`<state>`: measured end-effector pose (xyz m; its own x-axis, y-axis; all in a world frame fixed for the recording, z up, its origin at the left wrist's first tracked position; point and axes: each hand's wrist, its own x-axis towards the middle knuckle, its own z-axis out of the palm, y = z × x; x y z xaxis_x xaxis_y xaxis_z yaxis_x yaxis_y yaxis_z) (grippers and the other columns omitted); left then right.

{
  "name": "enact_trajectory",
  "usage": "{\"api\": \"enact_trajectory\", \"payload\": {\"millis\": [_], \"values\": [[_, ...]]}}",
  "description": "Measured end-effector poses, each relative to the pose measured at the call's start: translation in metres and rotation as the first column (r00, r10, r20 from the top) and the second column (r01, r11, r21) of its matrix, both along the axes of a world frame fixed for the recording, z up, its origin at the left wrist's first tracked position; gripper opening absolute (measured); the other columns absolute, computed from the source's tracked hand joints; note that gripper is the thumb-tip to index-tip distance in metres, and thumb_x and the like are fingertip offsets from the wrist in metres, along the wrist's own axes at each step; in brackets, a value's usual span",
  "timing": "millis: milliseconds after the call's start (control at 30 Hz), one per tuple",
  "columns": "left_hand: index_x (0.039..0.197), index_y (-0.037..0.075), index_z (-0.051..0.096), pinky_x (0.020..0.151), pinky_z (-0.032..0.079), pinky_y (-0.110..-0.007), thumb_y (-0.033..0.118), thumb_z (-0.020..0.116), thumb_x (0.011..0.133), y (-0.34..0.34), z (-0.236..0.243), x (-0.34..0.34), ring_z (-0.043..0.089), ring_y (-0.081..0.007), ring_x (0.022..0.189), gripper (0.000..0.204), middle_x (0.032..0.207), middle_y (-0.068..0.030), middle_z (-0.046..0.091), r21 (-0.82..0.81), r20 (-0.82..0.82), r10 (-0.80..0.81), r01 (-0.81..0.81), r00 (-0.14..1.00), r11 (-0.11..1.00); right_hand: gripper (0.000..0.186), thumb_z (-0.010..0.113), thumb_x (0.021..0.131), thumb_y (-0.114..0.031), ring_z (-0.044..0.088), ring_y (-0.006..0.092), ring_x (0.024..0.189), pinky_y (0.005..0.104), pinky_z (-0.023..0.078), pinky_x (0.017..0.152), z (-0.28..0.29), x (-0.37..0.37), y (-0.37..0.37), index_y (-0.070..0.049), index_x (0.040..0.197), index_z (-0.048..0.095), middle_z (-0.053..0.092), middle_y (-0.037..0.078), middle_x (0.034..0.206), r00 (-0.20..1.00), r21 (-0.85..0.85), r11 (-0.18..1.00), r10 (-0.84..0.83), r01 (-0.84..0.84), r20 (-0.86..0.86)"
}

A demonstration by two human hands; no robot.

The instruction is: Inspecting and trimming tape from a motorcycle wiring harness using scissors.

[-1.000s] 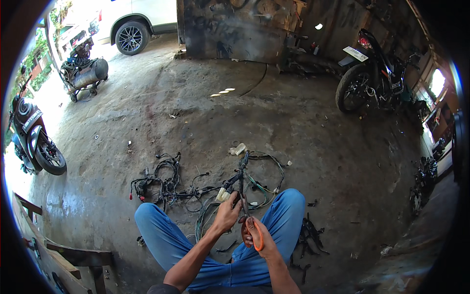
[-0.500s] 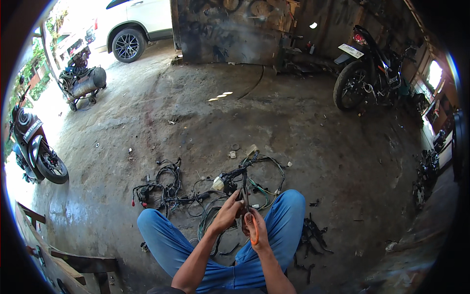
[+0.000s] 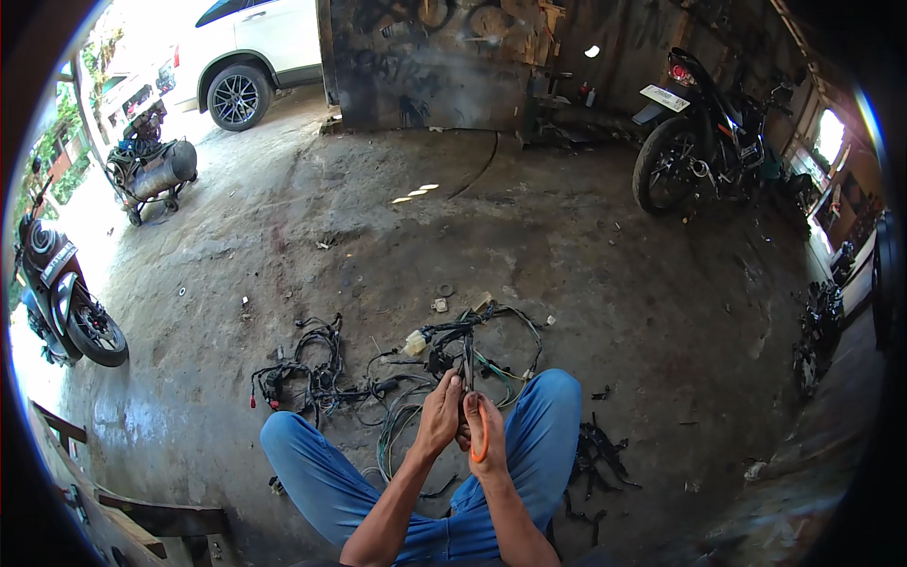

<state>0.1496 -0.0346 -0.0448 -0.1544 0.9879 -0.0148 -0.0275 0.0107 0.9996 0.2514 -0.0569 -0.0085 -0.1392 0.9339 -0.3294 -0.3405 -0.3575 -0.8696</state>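
Note:
Between my bent knees, my right hand (image 3: 495, 452) is closed round orange-handled scissors (image 3: 485, 430), whose blades point away from me. My left hand (image 3: 437, 418) is beside it, with its fingers closed on a dark taped branch of a wiring harness (image 3: 459, 333). The hands almost touch, and the fingers partly hide where the blades meet the branch. The harness spreads over the floor ahead, with a black tangle (image 3: 321, 354) to the left and loose green and grey wires below. A cream connector (image 3: 415, 343) sits on it.
Black scraps (image 3: 600, 454) lie by my right knee. A wooden bench frame (image 3: 161, 515) stands at the lower left. Motorcycles stand at the left (image 3: 71, 293) and far right (image 3: 704, 142). An air compressor (image 3: 156, 170) and a white car (image 3: 269, 47) are farther off.
My left hand's index finger, extended before, has drawn in against the others. Both hands remain close together at the harness. The whole view has shifted slightly.

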Motion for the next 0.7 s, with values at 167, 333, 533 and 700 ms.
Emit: {"api": "enact_trajectory", "payload": {"millis": [167, 333, 533, 700], "values": [[0.118, 0.006, 0.065, 0.055, 0.032, -0.025, 0.036, 0.039, 0.109, -0.08, -0.026, 0.003, 0.039, -0.0054, 0.06, 0.04, 0.074, 0.0048, 0.049, -0.033, 0.017, -0.016, 0.017, 1.0, 0.999, 0.042, 0.047, 0.106, -0.051, 0.04, 0.005, 0.052, 0.0216, 0.031, 0.045, 0.049, 0.065, 0.099, -0.011, 0.097, 0.053, 0.044, -0.004, 0.068, 0.913, 0.188, 0.9, -0.357, 0.393, -0.198], [0.126, 0.006, 0.061, 0.054, 0.031, -0.021, 0.034, 0.04, 0.111, -0.045, -0.01, -0.01, 0.035, -0.0024, 0.061, 0.038, 0.078, 0.0066, 0.046, -0.073, 0.285, 0.049, -0.03, 0.957, 0.997, 0.054, 0.047, 0.104, -0.055, 0.047, 0.0086, 0.058, 0.0223, 0.04, 0.053, 0.08, 0.055, 0.058, -0.003, 0.116, 0.052, 0.048, 0.001, 0.076, 0.998, 0.374, 0.927, 0.021, 0.001, -0.054], [0.15, 0.01, 0.043, 0.055, 0.028, -0.019, 0.026, 0.045, 0.11, -0.021, 0.021, -0.025, 0.033, -0.0025, 0.061, 0.043, 0.084, 0.0052, 0.046, -0.015, 0.618, -0.059, 0.086, 0.784, 0.996, 0.067, 0.046, 0.099, -0.065, 0.058, 0.0136, 0.065, 0.0275, 0.047, 0.058, 0.048, 0.049, -0.007, -0.001, 0.118, 0.053, 0.058, 0.006, 0.08, 0.907, 0.25, 0.889, 0.413, -0.383, -0.079], [0.154, 0.011, 0.039, 0.057, 0.029, -0.019, 0.022, 0.047, 0.109, -0.024, 0.025, -0.036, 0.033, -0.0031, 0.063, 0.047, 0.082, 0.0057, 0.046, 0.005, 0.648, -0.101, 0.129, 0.755, 0.992, 0.062, 0.046, 0.1, -0.063, 0.055, 0.0118, 0.064, 0.025, 0.045, 0.057, 0.042, 0.034, -0.015, -0.002, 0.113, 0.053, 0.056, 0.004, 0.081, 0.806, 0.065, 0.812, 0.583, -0.58, -0.098]]}}
